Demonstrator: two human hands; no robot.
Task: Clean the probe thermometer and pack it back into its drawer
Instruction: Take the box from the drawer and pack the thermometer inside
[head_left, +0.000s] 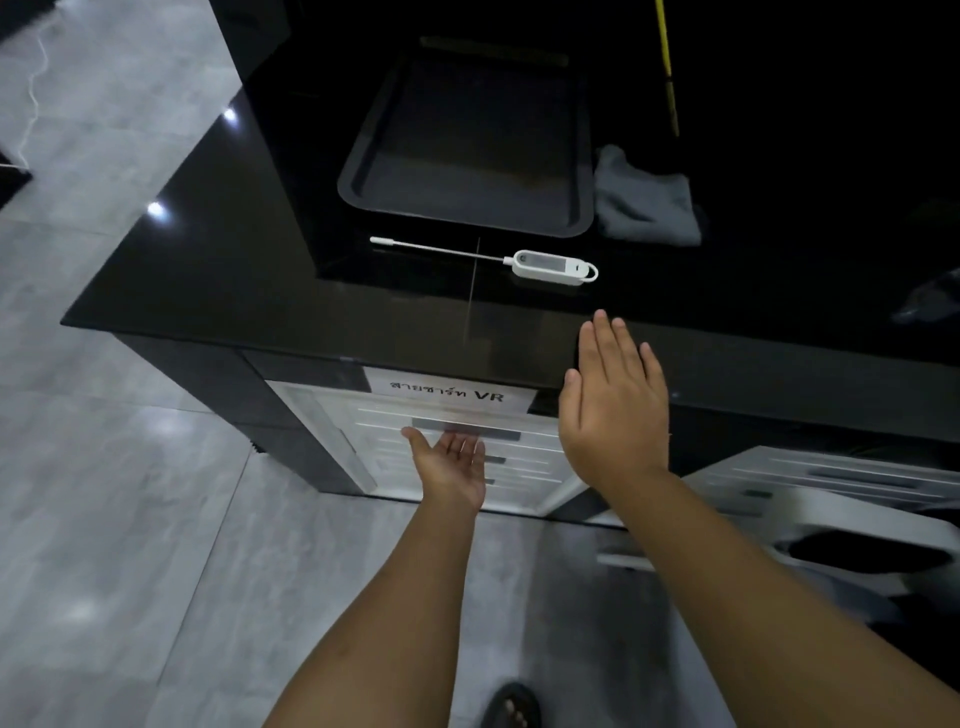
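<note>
A white probe thermometer (545, 265) lies flat on the black glossy counter (218, 280), its thin metal probe pointing left with a white cap on the tip. A grey cloth (641, 200) sits crumpled behind it to the right. Below the counter stands a white drawer unit (524, 457) with a paper label. My left hand (452, 467) is palm up with fingers apart, right at the top drawer's dark handle. My right hand (613, 405) hovers flat, palm down, over the counter's front edge, just below the thermometer, holding nothing.
A dark tray (358, 171) rests on the counter behind the thermometer. A second white drawer unit (831, 493) stands lower right. A yellow stick (667, 62) leans at the back. Grey tiled floor stretches to the left, and a sandalled foot (511, 706) shows at the bottom.
</note>
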